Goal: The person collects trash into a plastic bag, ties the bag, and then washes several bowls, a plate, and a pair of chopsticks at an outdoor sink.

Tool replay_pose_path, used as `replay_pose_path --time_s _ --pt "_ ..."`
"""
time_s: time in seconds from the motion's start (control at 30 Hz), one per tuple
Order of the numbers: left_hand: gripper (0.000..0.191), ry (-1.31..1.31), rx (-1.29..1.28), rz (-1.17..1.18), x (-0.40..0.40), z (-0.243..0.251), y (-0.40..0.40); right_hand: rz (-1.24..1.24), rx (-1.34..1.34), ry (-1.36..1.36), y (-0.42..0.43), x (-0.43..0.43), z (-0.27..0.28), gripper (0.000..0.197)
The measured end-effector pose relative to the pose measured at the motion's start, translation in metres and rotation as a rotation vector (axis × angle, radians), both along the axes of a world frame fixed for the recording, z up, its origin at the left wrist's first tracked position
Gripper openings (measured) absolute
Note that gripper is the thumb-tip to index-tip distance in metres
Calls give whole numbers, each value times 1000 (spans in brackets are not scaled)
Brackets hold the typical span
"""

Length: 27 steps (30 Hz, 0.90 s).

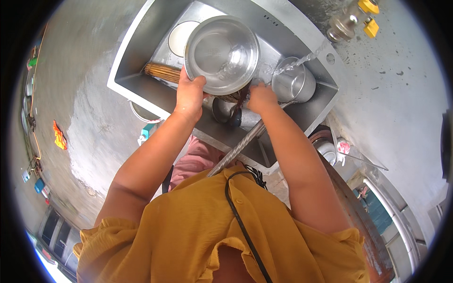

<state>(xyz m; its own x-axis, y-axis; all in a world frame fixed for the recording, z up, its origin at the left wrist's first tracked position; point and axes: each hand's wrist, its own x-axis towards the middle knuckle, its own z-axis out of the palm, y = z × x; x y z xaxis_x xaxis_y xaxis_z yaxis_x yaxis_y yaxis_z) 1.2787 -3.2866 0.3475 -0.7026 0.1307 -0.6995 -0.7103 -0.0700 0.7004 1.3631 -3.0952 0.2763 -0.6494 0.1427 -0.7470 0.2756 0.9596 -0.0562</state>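
My left hand (190,93) grips the near left rim of a round metal bowl (216,56), which is tilted with its inside facing up over a stainless steel sink (134,42). Just right of the bowl is my right hand (262,98), its fingers curled down beside dark strands; what it holds, if anything, is hidden. Water runs from a tap (345,24) into a metal pot (293,79) by my right hand. A white round dish (181,37) lies behind the bowl, and a bundle of brown sticks (162,71) lies to its left. Metal cups (222,109) lie below the bowl.
A long metal-looking rod (237,148) slants from the sink over its near edge towards my shirt. Pots (325,150) stand below the sink at right. A round vessel (143,112) shows beyond the sink's left edge. A grey wall (393,95) rises at right.
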Motion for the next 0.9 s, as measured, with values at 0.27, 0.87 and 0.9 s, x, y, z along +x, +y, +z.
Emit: replay_pose_path --time_s 0.27,0.87,0.9 --pt "56 133 116 40 7 -16 1 -246 -240 951 2 4 106 31" --pt "43 50 254 -78 0 9 37 -126 -536 922 -42 -3 82 61" --pt "48 16 163 -104 3 18 38 109 -456 839 -22 4 79 54"
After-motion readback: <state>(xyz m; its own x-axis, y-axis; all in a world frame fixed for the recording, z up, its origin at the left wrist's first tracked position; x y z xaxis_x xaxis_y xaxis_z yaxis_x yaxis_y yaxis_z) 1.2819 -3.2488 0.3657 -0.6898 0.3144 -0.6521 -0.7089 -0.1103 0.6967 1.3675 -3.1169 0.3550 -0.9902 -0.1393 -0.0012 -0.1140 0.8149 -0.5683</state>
